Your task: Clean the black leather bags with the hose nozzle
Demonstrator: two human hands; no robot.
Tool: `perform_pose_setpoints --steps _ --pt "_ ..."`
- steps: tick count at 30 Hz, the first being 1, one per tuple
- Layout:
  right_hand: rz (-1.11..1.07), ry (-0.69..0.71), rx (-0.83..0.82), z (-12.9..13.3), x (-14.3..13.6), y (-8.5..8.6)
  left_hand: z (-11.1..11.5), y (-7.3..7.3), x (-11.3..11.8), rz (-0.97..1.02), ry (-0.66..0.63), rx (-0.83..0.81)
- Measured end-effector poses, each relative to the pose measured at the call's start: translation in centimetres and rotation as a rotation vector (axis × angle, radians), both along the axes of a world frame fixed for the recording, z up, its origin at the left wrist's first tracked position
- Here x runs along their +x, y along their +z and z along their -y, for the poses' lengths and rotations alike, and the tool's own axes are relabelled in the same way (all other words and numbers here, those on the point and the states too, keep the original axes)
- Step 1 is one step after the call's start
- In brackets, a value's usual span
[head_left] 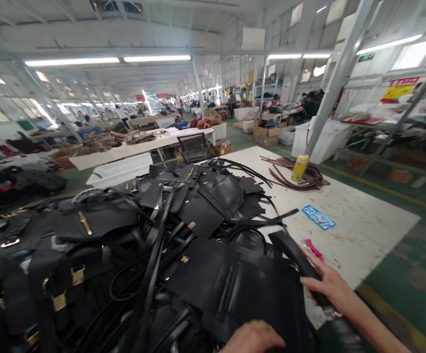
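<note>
Steadying a black strip (pixel 294 252), apparently, the right hand (pixel 325 282) grasps it in curled fingers; whether the left hand (pixel 255 337) grips is unclear.

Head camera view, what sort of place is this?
Probably a bag-making workshop: black bags heaped on a white table, coiled brown straps, and another worktable beyond piled with material.

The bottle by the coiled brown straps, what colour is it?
The bottle is mostly yellow, seen best in the head view.
</note>
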State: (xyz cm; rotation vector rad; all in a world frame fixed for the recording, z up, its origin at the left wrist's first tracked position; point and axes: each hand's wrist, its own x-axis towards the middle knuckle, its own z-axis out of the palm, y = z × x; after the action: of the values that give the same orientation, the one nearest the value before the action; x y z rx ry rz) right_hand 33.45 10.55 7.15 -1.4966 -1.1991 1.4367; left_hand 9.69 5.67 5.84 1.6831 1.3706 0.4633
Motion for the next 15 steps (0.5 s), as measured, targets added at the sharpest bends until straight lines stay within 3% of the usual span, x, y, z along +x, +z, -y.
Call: perform_pose_setpoints --steps 1,3,5,7,11,15 --pt "-0.019 0.015 -0.008 0.1 0.3 -0.3 -1.0 -0.2 -0.6 -0.035 -0.065 0.055" --pt "-0.048 0.054 -0.016 0.4 0.4 -0.7 -3.4 -0.5 -2.4 -0.244 -0.062 0.176" --pt "-0.071 0.103 -0.047 0.3 -0.2 -1.0 -5.5 -1.0 -4.2 -0.511 0.074 0.251" --pt "-0.109 0.171 -0.091 -0.1 -1.2 -1.3 -6.5 -2.0 -5.5 -0.655 0.18 0.273" --pt "-0.175 0.344 -0.195 -2.4 -4.1 -2.6 -5.6 -3.8 -6.0 -0.72 0.24 0.315" --pt "-0.188 0.426 -0.274 -5.7 -6.5 -4.2 -4.1 -4.4 -4.9 -0.733 0.248 0.215"
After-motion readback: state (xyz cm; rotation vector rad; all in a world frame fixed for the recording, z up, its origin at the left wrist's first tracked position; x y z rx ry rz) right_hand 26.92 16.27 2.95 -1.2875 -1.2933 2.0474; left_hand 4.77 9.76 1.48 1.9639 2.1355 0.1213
